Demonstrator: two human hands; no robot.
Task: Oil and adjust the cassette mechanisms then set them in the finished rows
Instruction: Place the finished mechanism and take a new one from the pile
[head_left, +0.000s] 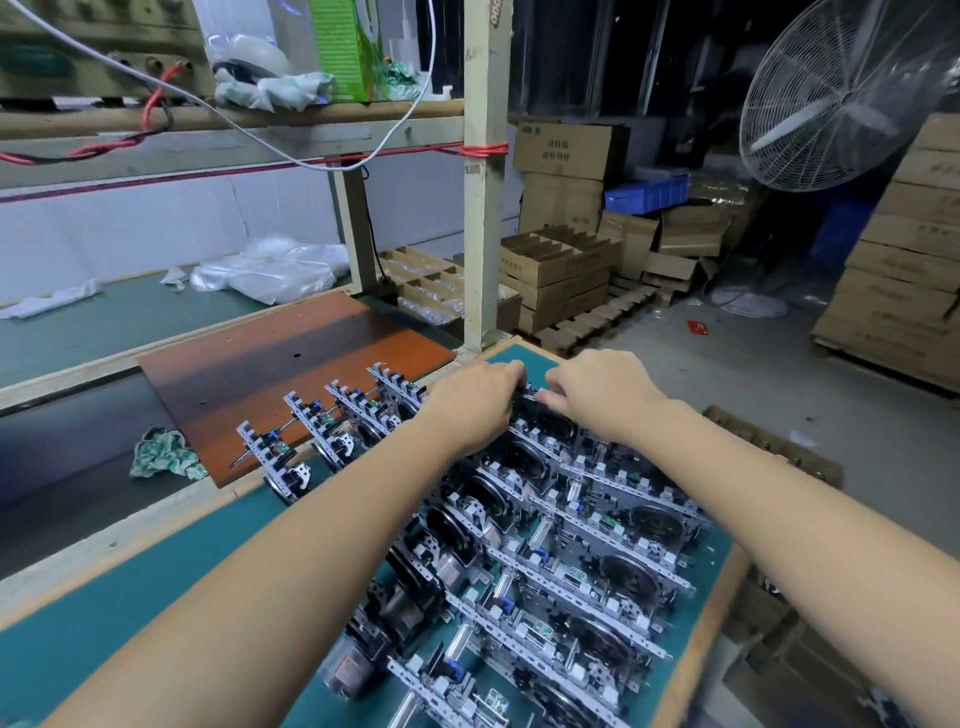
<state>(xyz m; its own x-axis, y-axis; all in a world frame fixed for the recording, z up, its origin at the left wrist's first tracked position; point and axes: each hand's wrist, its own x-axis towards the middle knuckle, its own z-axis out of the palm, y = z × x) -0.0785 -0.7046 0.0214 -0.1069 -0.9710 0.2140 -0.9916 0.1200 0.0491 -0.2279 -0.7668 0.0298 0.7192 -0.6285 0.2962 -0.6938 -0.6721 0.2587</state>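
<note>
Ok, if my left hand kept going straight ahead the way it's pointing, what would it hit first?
Probably the wooden post at the bench's far edge. The left hand points up and slightly right over the farthest cassette mechanism, with only green mat between them, though depth is hard to judge.

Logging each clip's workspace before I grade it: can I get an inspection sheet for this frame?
Surface: green bench mat; brown board at its far edge.
Job's things: cassette mechanisms in rows; four upright ones by the board.
Clutter: crumpled rag, plastic bags.
Hands: left hand and right hand grip the farthest mechanism.
Cables: white cable, red wires on shelf.
Surroundings: cardboard boxes, fan.
</note>
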